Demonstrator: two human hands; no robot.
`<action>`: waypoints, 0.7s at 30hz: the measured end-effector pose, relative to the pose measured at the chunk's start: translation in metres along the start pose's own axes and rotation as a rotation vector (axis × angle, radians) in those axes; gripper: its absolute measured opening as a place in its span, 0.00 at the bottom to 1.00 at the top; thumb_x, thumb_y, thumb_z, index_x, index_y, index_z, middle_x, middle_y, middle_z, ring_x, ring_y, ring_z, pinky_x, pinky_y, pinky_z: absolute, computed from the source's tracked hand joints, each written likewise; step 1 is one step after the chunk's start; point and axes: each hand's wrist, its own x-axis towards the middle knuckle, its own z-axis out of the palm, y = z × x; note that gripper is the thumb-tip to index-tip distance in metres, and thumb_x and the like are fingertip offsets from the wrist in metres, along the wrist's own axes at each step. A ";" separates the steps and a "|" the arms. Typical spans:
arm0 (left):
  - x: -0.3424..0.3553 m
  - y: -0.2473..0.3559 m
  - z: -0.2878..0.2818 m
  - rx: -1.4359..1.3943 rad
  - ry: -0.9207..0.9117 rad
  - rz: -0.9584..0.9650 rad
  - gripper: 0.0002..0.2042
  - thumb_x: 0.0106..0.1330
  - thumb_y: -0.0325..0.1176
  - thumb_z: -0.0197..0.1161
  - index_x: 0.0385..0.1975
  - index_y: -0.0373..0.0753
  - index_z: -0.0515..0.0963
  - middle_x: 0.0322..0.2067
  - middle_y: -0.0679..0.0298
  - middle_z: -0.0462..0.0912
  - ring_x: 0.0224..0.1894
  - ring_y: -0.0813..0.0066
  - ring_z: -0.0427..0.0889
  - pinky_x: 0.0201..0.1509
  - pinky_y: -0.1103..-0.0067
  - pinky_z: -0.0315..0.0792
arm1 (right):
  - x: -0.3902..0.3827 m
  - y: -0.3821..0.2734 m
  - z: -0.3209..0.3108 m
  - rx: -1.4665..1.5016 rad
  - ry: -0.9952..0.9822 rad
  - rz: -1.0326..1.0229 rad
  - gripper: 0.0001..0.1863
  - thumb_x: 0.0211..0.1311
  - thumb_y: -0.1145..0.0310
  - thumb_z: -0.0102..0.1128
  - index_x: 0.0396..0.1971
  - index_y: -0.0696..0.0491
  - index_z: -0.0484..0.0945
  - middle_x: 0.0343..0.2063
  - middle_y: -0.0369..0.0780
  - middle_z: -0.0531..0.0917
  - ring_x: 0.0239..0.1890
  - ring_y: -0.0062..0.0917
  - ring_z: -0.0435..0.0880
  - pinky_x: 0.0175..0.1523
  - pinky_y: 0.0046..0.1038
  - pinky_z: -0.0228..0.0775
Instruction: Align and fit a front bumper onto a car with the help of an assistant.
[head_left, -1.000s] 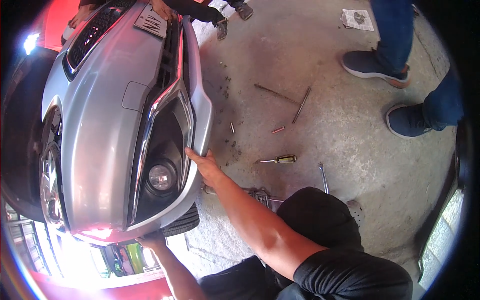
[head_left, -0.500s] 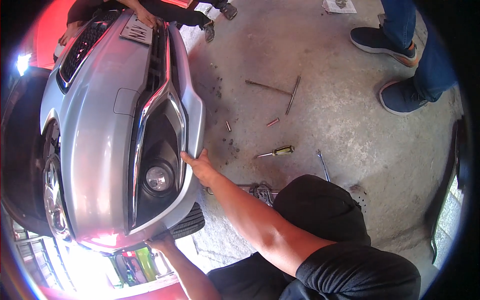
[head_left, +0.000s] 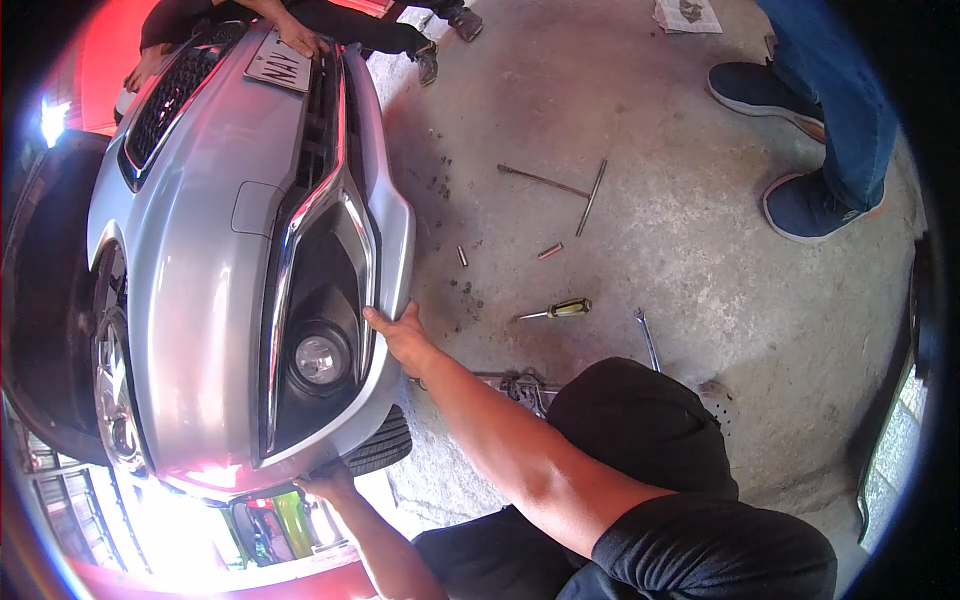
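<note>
A silver car bumper (head_left: 200, 300) fills the left side, with chrome trim, a dark grille (head_left: 172, 112) and a round fog lamp (head_left: 320, 358) in a black surround. My right hand (head_left: 402, 338) grips its lower lip beside the fog lamp, thumb over the chrome edge; the other fingers are mostly hidden behind it. At the bumper's near end, my left hand (head_left: 328, 482) is closed on the edge from below, its fingertips partly hidden. A co-worker's hand (head_left: 296, 36) rests by the number plate (head_left: 278, 64) at the far end.
On the concrete floor lie a T-handle wrench (head_left: 565, 190), two sockets (head_left: 550, 251), a screwdriver (head_left: 553, 309) and a spanner (head_left: 648, 340). Someone in jeans (head_left: 850, 110) stands at the right. A tyre (head_left: 384, 442) shows beneath the bumper, and a newspaper sheet (head_left: 688, 14) lies far back.
My view has shifted slightly, so the scene sits a little lower and to the right. Both hands keep their hold on the bumper. The bystander's legs have moved a little.
</note>
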 end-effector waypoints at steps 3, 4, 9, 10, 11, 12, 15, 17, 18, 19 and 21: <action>0.002 0.005 0.000 -0.013 0.012 0.044 0.39 0.81 0.65 0.28 0.78 0.41 0.60 0.75 0.50 0.64 0.78 0.49 0.63 0.83 0.49 0.55 | -0.002 -0.001 0.007 -0.002 -0.012 0.022 0.52 0.64 0.48 0.78 0.70 0.60 0.50 0.64 0.55 0.75 0.66 0.41 0.77 0.70 0.41 0.69; 0.003 0.010 -0.001 -0.022 0.015 0.058 0.39 0.81 0.65 0.28 0.78 0.41 0.60 0.75 0.50 0.64 0.78 0.49 0.63 0.83 0.49 0.55 | -0.003 -0.002 0.012 -0.028 -0.016 0.031 0.54 0.63 0.47 0.78 0.71 0.61 0.49 0.64 0.56 0.74 0.67 0.42 0.76 0.70 0.41 0.69; -0.003 -0.016 0.004 -0.059 -0.103 0.032 0.36 0.82 0.63 0.32 0.76 0.41 0.62 0.73 0.51 0.67 0.75 0.50 0.66 0.79 0.50 0.60 | 0.017 0.012 -0.015 -0.007 0.017 0.024 0.63 0.62 0.43 0.77 0.76 0.64 0.41 0.69 0.57 0.69 0.70 0.43 0.72 0.73 0.41 0.65; 0.003 -0.001 -0.002 -0.070 -0.094 0.085 0.36 0.82 0.63 0.33 0.76 0.41 0.62 0.74 0.51 0.65 0.75 0.50 0.65 0.78 0.50 0.60 | 0.006 0.010 0.000 0.028 -0.035 0.042 0.63 0.62 0.43 0.77 0.76 0.64 0.41 0.70 0.57 0.69 0.71 0.44 0.72 0.74 0.42 0.65; 0.006 0.013 -0.009 -0.103 -0.086 0.130 0.36 0.82 0.63 0.33 0.76 0.41 0.62 0.74 0.51 0.65 0.75 0.50 0.65 0.78 0.50 0.60 | -0.006 0.007 0.010 0.058 -0.071 0.061 0.63 0.61 0.43 0.77 0.76 0.63 0.41 0.70 0.58 0.68 0.71 0.45 0.71 0.74 0.43 0.65; 0.006 0.012 -0.013 -0.088 -0.047 0.124 0.36 0.82 0.63 0.33 0.76 0.41 0.61 0.75 0.52 0.63 0.76 0.50 0.63 0.79 0.50 0.57 | -0.007 0.006 0.008 0.038 -0.094 0.049 0.63 0.61 0.43 0.77 0.76 0.63 0.41 0.70 0.58 0.68 0.71 0.45 0.71 0.74 0.43 0.65; 0.011 0.010 -0.014 -0.093 -0.007 0.090 0.36 0.82 0.63 0.34 0.77 0.41 0.60 0.77 0.52 0.60 0.78 0.51 0.60 0.81 0.51 0.52 | -0.003 0.005 0.005 -0.032 -0.071 0.065 0.63 0.62 0.43 0.77 0.77 0.60 0.40 0.72 0.57 0.66 0.73 0.47 0.69 0.74 0.48 0.64; 0.013 0.012 -0.020 -0.103 -0.003 0.069 0.37 0.81 0.63 0.34 0.77 0.41 0.60 0.78 0.53 0.59 0.79 0.51 0.58 0.82 0.52 0.49 | -0.006 0.005 0.008 -0.038 -0.046 0.146 0.63 0.62 0.42 0.77 0.78 0.57 0.40 0.74 0.56 0.63 0.75 0.49 0.66 0.75 0.53 0.61; 0.016 0.011 -0.020 -0.099 0.005 0.085 0.37 0.80 0.64 0.36 0.76 0.41 0.62 0.76 0.53 0.63 0.77 0.52 0.61 0.80 0.53 0.54 | -0.003 0.004 0.006 -0.058 -0.118 0.084 0.63 0.62 0.41 0.76 0.79 0.55 0.39 0.75 0.55 0.61 0.76 0.50 0.63 0.75 0.57 0.60; 0.019 0.009 -0.020 -0.093 0.012 0.102 0.37 0.80 0.65 0.38 0.75 0.41 0.64 0.74 0.53 0.66 0.76 0.52 0.64 0.78 0.55 0.58 | -0.001 0.005 0.004 -0.063 -0.122 0.078 0.63 0.62 0.41 0.76 0.79 0.55 0.39 0.75 0.55 0.61 0.76 0.50 0.63 0.75 0.57 0.60; 0.023 0.011 -0.024 -0.110 0.003 0.090 0.37 0.80 0.65 0.38 0.75 0.41 0.65 0.74 0.53 0.66 0.76 0.52 0.65 0.78 0.55 0.58 | -0.002 0.007 0.003 0.002 -0.120 0.110 0.64 0.62 0.40 0.76 0.80 0.55 0.39 0.75 0.55 0.62 0.77 0.49 0.63 0.75 0.57 0.59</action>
